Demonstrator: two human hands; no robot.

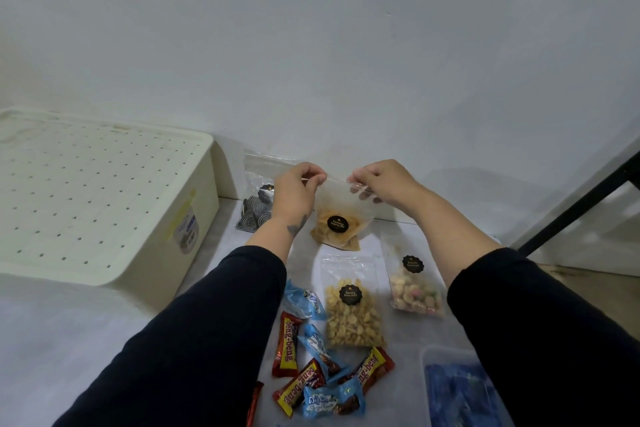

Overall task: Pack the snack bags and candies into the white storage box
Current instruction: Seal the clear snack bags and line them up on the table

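My left hand (294, 191) and my right hand (384, 184) both pinch the top edge of a clear bag of orange chips (337, 225), held upright above the table. Behind my left hand leans a bag of black-and-white spiral snacks (254, 213). Flat on the table lie a bag of yellow nuts (353, 312) and a bag of pastel candies (415, 288). Red and blue wrapped candies (311, 367) are scattered near me. The white storage box (104, 204) stands at the left with its dotted lid on.
A clear plastic container with blue items (460, 392) sits at the lower right, partly hidden by my right sleeve. A white wall runs close behind the table. A black bar (585, 201) slants at the right. The table surface (69, 340) is white.
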